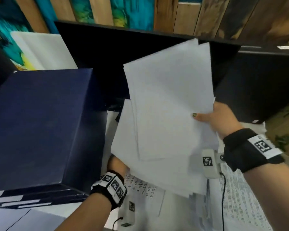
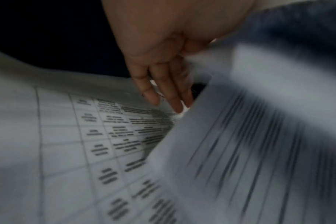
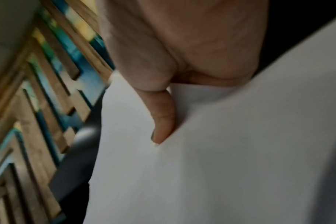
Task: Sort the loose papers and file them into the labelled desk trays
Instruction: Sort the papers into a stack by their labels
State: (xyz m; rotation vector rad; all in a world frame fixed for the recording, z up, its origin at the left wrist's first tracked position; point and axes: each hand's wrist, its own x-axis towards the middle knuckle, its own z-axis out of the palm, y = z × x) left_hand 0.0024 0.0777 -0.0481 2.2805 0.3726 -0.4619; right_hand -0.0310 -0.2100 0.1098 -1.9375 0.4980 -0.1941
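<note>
While the head view is motion-blurred, the layout reads clearly: right hand [image 1: 221, 118] grips a fanned sheaf of papers [image 1: 167, 114] by its right edge, thumb on top, blank backs facing the camera, long axis running up and away toward the dark monitor [image 1: 107, 52]. Left hand [image 1: 117, 164] sits low under the sheaf's near-left corner, mostly hidden; grip not readable from here. Navy desk trays [image 1: 40, 122] stand just left of the sheaf, stacked, with white label strips [image 1: 20, 203] on their near fronts; text too blurred to read. More printed sheets [image 1: 143, 189] lie flat on the tabletop [image 1: 12, 219] below the held stack. Left wrist view: left-hand fingers [image 2: 171, 94] are extended, tips down in the gap between a flat printed table sheet [image 2: 86, 144] and the lifted stack's printed underside [image 2: 249, 144]; they look straight, touching paper rather than pinching it. Right wrist view: right thumb [image 3: 161, 118] presses flat onto the top white sheet, other fingers hidden beneath, so it's a thumb-over pinch. Key relation, my read: trays lie left of the sheaf, so the left hand is nearer to them, while the right hand carries the load. Likely step in hand is peeling or checking a sheet. Filing means swinging the long edge left toward a tray mouth, which faces the person. Risk: a fanned stack held by one edge could splay.
</note>
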